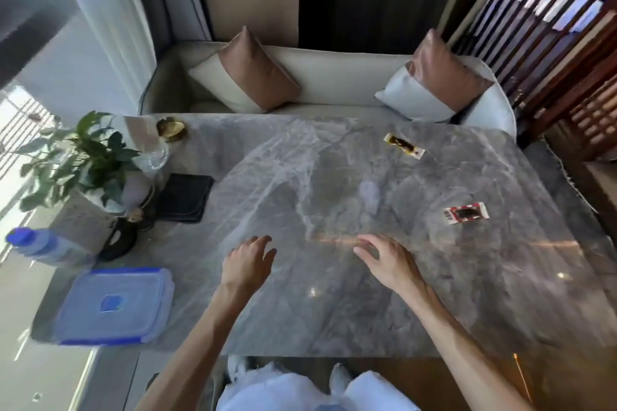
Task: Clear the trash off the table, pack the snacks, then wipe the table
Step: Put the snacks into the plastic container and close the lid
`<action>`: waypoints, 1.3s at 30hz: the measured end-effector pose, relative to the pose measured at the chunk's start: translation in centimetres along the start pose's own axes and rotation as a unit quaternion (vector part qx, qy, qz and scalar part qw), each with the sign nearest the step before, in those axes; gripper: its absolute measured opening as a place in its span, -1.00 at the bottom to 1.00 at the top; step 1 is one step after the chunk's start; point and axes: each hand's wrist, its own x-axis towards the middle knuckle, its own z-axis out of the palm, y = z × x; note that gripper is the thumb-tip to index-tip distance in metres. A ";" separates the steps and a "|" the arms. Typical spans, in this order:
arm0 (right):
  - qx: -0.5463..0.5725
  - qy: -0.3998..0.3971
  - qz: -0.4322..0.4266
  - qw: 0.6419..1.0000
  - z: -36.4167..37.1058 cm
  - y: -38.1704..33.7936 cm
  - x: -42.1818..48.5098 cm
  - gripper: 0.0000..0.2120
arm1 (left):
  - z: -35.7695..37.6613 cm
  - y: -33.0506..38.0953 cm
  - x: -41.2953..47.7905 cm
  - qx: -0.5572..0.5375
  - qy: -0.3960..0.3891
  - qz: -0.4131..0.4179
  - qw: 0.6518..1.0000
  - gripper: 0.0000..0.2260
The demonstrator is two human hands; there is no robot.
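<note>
Grey veined marble forms the counter (334,310), seen from above. Both hands hover over its near middle, palms down: the left hand (247,264) and the right hand (387,260) each have the grip apart, fingers loosely spread, holding nothing. Two snack packets lie on the right half of the counter, well apart from each other: a red-and-white packet (466,214) beyond the right hand, and a yellow-edged dark packet (404,145) near the far edge. At the near left corner sits a clear storage box with a blue lid (113,305), lid on. Beyond it lies a bottle with a blue cap (43,245), blurred. Along the left side stand a potted plant (83,160), a dark folded cloth (185,197) just beside it, a clear glass (155,155) and a gold-coloured dish (171,129) at the far left corner. Behind the counter, a pale sofa (334,77) carries two cushions.
</note>
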 end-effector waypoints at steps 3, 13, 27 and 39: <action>0.011 -0.012 -0.015 1.000 2.9 -4.5 1.3 -0.71 | -1.8 -4.6 0.1 -0.002 0.018 -0.011 1.000 -0.67; 0.004 -0.240 -0.067 0.968 20.7 -25.0 5.7 -0.24 | -5.6 -27.7 -6.0 -0.171 0.111 -0.310 0.929 -0.66; 0.015 -0.394 -0.013 0.919 31.0 -37.9 8.5 -0.53 | -0.1 -29.3 -11.8 -0.738 0.118 -0.485 0.455 -0.65; 0.321 -0.204 0.212 0.900 17.7 -15.9 5.2 -0.74 | 2.7 -16.0 -5.3 -0.697 -0.010 -0.386 0.604 -0.53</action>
